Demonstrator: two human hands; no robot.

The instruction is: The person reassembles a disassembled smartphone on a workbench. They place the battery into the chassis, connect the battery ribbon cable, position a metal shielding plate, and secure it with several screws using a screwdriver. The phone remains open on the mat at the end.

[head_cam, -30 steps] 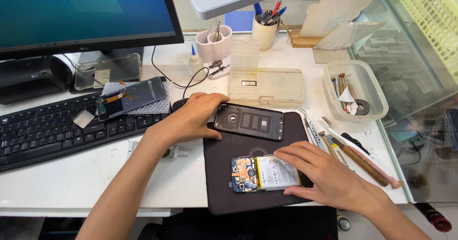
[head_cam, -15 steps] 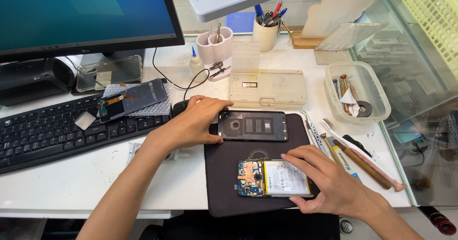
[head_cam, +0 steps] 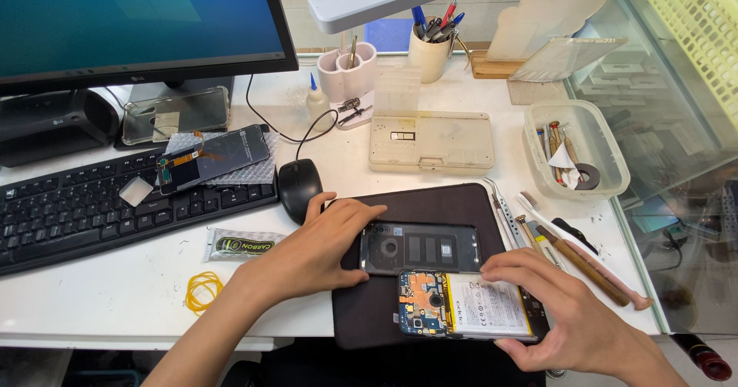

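An opened phone body (head_cam: 465, 304), showing a blue circuit board and a white battery, lies at the near edge of a dark work mat (head_cam: 430, 202). My right hand (head_cam: 561, 310) grips its right end, fingers over the top edge. Just behind it lies the dark translucent back cover (head_cam: 423, 247). My left hand (head_cam: 323, 245) rests flat on the mat with its fingers on the cover's left end.
A black mouse (head_cam: 298, 186) sits left of the mat, a keyboard (head_cam: 92, 206) with a phone screen part (head_cam: 211, 158) farther left. Tweezers, brush and wooden-handled tools (head_cam: 573, 256) lie right of the mat. A beige parts box (head_cam: 430, 141), plastic tub (head_cam: 576, 152) and yellow rubber band (head_cam: 204, 289) surround them.
My right hand has slid the opened phone body to the right along the mat's near edge. My left hand has stayed on the back cover.
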